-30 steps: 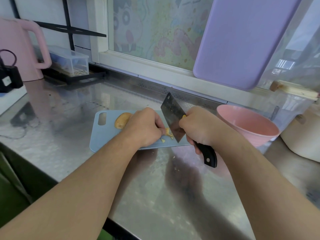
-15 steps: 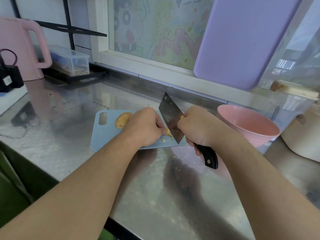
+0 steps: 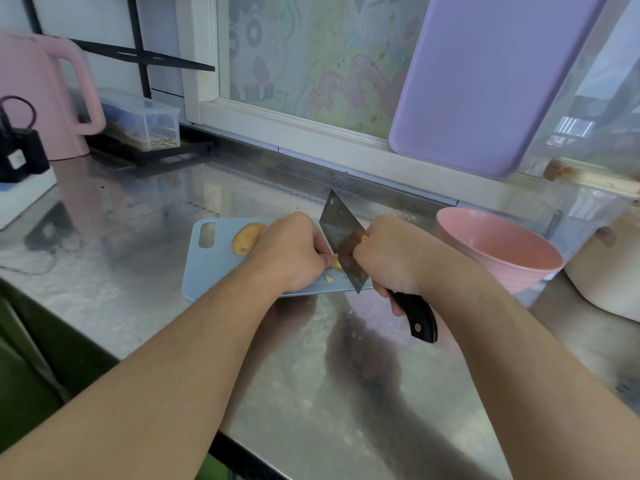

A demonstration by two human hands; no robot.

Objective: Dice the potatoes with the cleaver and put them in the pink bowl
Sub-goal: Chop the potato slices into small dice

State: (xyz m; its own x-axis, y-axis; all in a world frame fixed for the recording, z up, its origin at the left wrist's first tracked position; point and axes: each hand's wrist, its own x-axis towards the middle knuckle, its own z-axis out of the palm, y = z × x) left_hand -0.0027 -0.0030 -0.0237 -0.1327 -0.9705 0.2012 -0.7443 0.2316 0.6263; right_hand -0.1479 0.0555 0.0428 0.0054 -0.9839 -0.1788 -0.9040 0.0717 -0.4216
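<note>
A light blue cutting board [image 3: 207,271] lies on the steel counter. My left hand [image 3: 291,252] curls over a piece of potato [image 3: 335,264], pinning it to the board; only a yellow sliver shows at my fingertips. My right hand [image 3: 388,258] grips the black handle of the cleaver [image 3: 341,237], whose blade stands against the potato piece right beside my left fingers. A whole unpeeled potato [image 3: 246,238] rests on the board behind my left hand. Small cut bits [image 3: 328,279] lie near the blade. The pink bowl [image 3: 498,249] stands to the right of the board.
A purple board [image 3: 491,77] leans on the window behind. At the far left are a pink jug [image 3: 45,95], a clear lidded box [image 3: 145,119] and a black device [image 3: 20,154]. A cream pot [image 3: 609,271] sits right of the bowl, near a clear container [image 3: 585,209].
The cleaver blade has shifted slightly left along the potato piece between cuts. My left hand stays on the potato. The whole potato and the bowl have not moved.
</note>
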